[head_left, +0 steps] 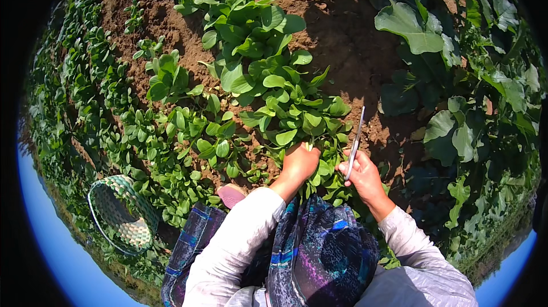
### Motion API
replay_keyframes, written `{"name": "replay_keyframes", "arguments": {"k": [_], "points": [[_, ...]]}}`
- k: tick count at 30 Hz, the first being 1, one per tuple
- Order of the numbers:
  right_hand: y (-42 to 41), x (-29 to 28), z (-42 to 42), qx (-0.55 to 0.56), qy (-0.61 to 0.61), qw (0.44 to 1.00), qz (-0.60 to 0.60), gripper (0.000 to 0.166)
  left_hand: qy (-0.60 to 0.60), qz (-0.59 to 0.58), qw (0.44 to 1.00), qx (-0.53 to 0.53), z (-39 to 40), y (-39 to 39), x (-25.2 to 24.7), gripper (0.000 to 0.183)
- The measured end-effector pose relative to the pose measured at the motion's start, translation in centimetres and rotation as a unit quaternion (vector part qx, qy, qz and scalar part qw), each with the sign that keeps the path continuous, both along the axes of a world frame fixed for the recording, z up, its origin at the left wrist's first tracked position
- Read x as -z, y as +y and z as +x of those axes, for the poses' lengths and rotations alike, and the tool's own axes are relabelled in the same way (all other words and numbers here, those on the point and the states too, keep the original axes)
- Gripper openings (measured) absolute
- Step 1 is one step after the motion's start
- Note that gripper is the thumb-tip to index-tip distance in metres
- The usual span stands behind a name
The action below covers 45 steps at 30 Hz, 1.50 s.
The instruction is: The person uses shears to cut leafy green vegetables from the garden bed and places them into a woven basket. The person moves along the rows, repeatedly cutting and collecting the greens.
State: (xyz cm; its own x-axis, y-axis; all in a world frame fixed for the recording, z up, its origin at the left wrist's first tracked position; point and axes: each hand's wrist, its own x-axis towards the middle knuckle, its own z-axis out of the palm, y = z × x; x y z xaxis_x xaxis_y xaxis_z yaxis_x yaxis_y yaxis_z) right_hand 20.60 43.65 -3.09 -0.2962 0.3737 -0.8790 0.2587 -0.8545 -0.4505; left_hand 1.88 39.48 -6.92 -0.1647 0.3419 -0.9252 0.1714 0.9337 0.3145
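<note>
My left hand (301, 162) is closed around the base of some leafy green plants, with pale stems showing at its knuckles. Its fingertips are hidden among the leaves. To its right, my right hand (364, 176) holds a pair of metal scissors (356, 142), whose blades point up and away from me over the soil. Their blades look closed. Broad-leaved greens (274, 80) grow in a dense row just beyond my left hand, and smaller leaves lie between the two hands.
A woven basket (136, 193) in green and cream lies tilted among plants at the lower left. Beside my left forearm, a pinkish shoe tip (231, 194) shows. Brown soil (349, 45) runs along the row. Larger leafy plants (411, 28) stand at the right, and rows of smaller greens at the left.
</note>
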Motion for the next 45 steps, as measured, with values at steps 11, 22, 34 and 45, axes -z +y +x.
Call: {"name": "replay_keyframes", "arguments": {"k": [11,22,34,45], "points": [[1.5,-4.6,2.8,-0.133,0.067,0.986,0.075,0.05,-0.316,0.169,0.918,-0.169,-6.1,2.9,-7.8,0.028],[4.1,-5.9,1.2,-0.309,0.04,0.935,0.169,0.058,-0.206,0.166,0.963,-0.059,-5.6,5.1,-7.5,0.024],[5.2,-5.8,2.1,-0.347,0.028,0.926,0.145,0.066,-0.163,0.185,0.967,0.065,-6.5,4.4,-7.6,0.027],[5.0,-5.2,2.1,-0.091,0.031,0.993,0.072,0.053,-0.153,0.209,0.963,0.069,-6.3,4.3,-7.3,0.026]]}}
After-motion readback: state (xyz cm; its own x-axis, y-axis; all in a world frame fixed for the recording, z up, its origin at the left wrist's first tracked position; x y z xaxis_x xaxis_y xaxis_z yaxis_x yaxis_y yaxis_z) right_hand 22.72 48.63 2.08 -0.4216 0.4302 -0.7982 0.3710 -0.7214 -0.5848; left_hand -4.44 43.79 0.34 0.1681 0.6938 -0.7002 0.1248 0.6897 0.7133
